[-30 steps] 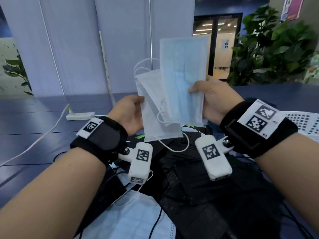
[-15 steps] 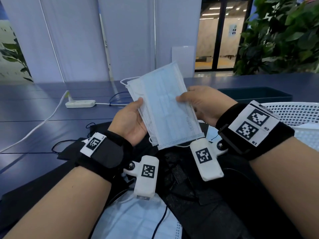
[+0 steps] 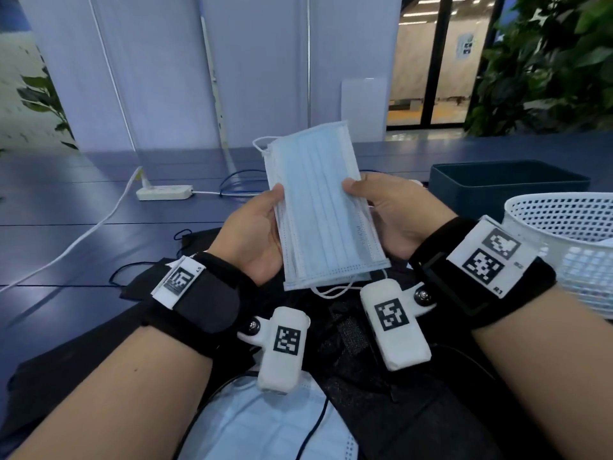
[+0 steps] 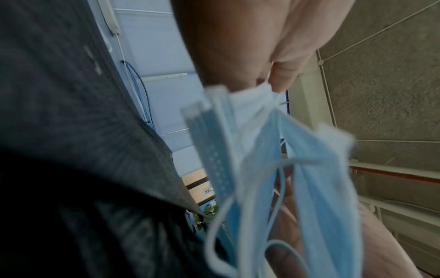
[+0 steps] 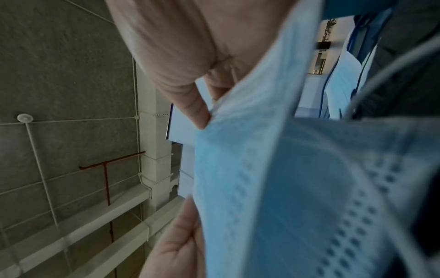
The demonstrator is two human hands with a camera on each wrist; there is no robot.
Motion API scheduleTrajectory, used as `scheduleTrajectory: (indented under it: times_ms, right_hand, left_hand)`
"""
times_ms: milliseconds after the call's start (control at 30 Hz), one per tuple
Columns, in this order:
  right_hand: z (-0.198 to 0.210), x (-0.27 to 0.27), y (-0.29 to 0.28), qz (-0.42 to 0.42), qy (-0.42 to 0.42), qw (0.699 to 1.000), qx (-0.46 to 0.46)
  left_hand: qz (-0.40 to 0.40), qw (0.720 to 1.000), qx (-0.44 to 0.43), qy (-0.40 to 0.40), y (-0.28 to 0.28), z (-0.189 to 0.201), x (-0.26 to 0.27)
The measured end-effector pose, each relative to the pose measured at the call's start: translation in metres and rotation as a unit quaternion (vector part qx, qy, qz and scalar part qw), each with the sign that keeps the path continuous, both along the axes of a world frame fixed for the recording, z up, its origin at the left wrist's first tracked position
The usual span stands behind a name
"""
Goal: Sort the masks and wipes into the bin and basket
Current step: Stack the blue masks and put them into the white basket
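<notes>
A small stack of light blue face masks (image 3: 321,207) is held upright above the table between both hands. My left hand (image 3: 255,234) grips its left edge with the thumb on the front, and my right hand (image 3: 384,210) pinches its right edge. The left wrist view shows the blue masks (image 4: 307,180) fanned apart with ear loops hanging. The right wrist view shows the same blue masks (image 5: 273,178) pinched by the thumb. A dark blue bin (image 3: 504,187) stands at the back right. A white mesh basket (image 3: 570,247) sits in front of it.
Black masks (image 3: 381,386) lie heaped on the blue table (image 3: 83,234) under my wrists. Another pale blue mask (image 3: 265,426) lies near the front edge. A white power strip (image 3: 164,193) with cables sits at the back left. Plants stand at the far right.
Two masks were held apart and high a second ago. They have been brought together into one squared stack and lowered, and the view has tilted down to show the bin and basket.
</notes>
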State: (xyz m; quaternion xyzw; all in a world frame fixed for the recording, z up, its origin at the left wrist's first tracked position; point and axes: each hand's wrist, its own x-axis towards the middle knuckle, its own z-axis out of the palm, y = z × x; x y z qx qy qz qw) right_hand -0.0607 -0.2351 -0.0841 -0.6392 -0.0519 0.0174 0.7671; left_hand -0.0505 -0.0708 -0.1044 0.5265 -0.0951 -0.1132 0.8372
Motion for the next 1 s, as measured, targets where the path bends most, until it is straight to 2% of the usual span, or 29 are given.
scheduleTrajectory:
  times_ms: [267, 400, 533, 667, 800, 1000]
  right_hand:
    - [-0.003, -0.001, 0.006, -0.039, -0.043, 0.997, -0.046]
    - [0.005, -0.005, 0.009, -0.071, -0.118, 0.987, -0.082]
    - [0.017, -0.014, 0.010, -0.049, -0.192, 0.970, -0.142]
    - [0.015, -0.018, 0.014, -0.025, -0.170, 0.962, -0.211]
    - [0.014, -0.016, 0.011, -0.005, -0.139, 0.961, -0.240]
    - [0.020, -0.016, 0.003, -0.026, -0.196, 0.946, -0.257]
  left_hand:
    - [-0.021, 0.997, 0.021, -0.065, 0.002, 0.003, -0.005]
    - [0.027, 0.988, 0.043, -0.146, 0.006, 0.008, -0.003]
    - [0.036, 0.977, 0.049, -0.204, 0.007, 0.020, -0.011]
    - [0.002, 0.964, 0.126, -0.233, 0.005, 0.014, -0.012]
    - [-0.040, 0.963, 0.163, -0.212, 0.008, 0.008, -0.012]
    - [-0.026, 0.970, 0.188, -0.154, 0.011, 0.009, -0.015]
